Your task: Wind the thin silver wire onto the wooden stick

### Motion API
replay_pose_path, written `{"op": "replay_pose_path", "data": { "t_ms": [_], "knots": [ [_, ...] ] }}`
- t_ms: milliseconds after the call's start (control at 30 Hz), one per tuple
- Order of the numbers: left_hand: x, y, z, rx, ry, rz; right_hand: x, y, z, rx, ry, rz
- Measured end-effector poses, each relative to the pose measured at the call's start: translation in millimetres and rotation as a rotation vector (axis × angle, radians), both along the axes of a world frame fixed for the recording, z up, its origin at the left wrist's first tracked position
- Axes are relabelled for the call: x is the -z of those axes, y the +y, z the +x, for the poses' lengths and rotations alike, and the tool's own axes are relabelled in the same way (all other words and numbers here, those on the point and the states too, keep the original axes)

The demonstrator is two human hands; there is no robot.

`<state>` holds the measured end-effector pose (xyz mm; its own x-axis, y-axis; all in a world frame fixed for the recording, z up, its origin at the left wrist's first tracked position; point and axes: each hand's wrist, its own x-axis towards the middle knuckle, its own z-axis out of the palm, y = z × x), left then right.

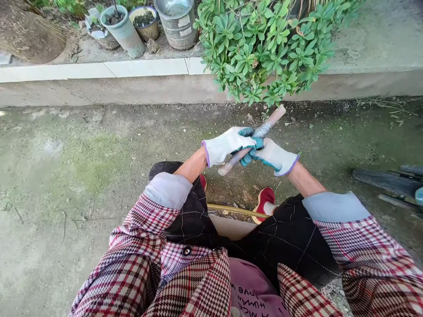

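A short wooden stick [276, 115] slants up to the right in front of my knees, thin silvery wire [263, 130] wound in a coil round its upper half. My left hand [229, 141], in a white knit glove with green-coated fingers, is closed over the stick's middle, just below the coil. Beside it my right hand [274, 156], gloved the same way, has its fingers closed against the stick from the right. The fingertips overlap, so what each one pinches is partly hidden. The stick's bare lower end [225, 169] sticks out under my left wrist.
Ahead runs a low concrete ledge [148, 90] with a leafy green bush [264, 48] hanging over it. Several plant pots [124, 31] and a metal bucket [180, 33] stand on the ledge. A yellowish rod [231, 209] lies between my feet. A dark slatted object [386, 180] is at the right.
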<state>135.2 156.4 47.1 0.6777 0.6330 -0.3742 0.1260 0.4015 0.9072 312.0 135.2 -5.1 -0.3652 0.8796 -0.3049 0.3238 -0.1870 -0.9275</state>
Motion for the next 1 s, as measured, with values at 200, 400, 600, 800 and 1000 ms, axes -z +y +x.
{"op": "replay_pose_path", "data": {
  "t_ms": [200,400,600,800,1000],
  "knots": [
    [-5.9,20,-30,-0.168,0.154,0.221,-28.1,-10,16,0.159,-0.027,-0.107],
    [20.2,43,-64,-0.034,0.7,0.682,-57.4,-28,24,0.152,-0.194,-0.003],
    [44.2,-11,-47,0.392,0.69,0.585,-54.1,-19,30,0.12,-0.606,0.269],
    [30.2,-40,-31,0.451,0.528,0.47,-13.6,-8,42,0.045,-0.765,0.3],
    [14.4,-39,-34,0.348,0.31,0.196,18.1,-17,37,-0.111,-0.71,0.228]
  ]
}}
